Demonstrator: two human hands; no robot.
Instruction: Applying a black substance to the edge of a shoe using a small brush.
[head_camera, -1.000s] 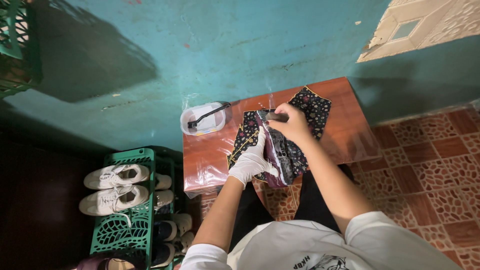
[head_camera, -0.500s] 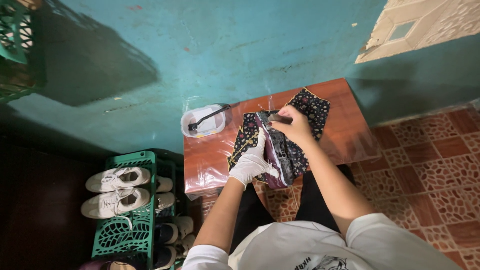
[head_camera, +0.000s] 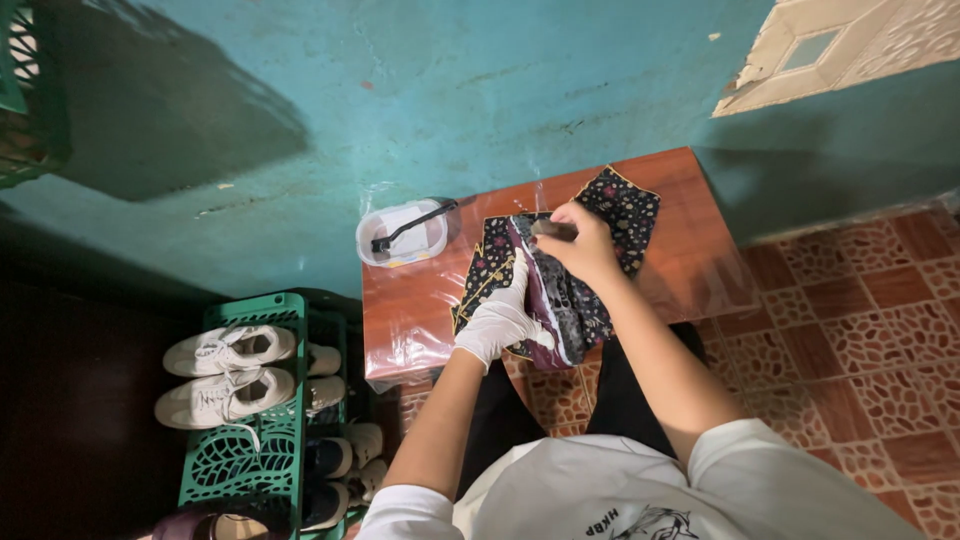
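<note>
1. On the small reddish-brown wooden table (head_camera: 690, 250) (wrapped in clear plastic film), a dark shoe with a purple and white sole (head_camera: 555, 300) lies on a black cloth with small coloured flowers and yellow edging (head_camera: 625, 205).
2. Left hand in a white glove (head_camera: 498, 322) curls round the near end of the shoe and holds it fast.
3. Right hand (head_camera: 585, 248), bare, is closed on a small dark brush (head_camera: 552, 229) pressed to the far end of the shoe.
4. Against half a second ago both hands sit almost where they were; the brush has shifted only slightly, so the scrubbing looks to be mid-stroke, not ending.
5. Beside the cloth stands a clear plastic tub with a black brush across it (head_camera: 403, 232); left of the table, a green plastic rack with white sneakers (head_camera: 235, 370).
</note>
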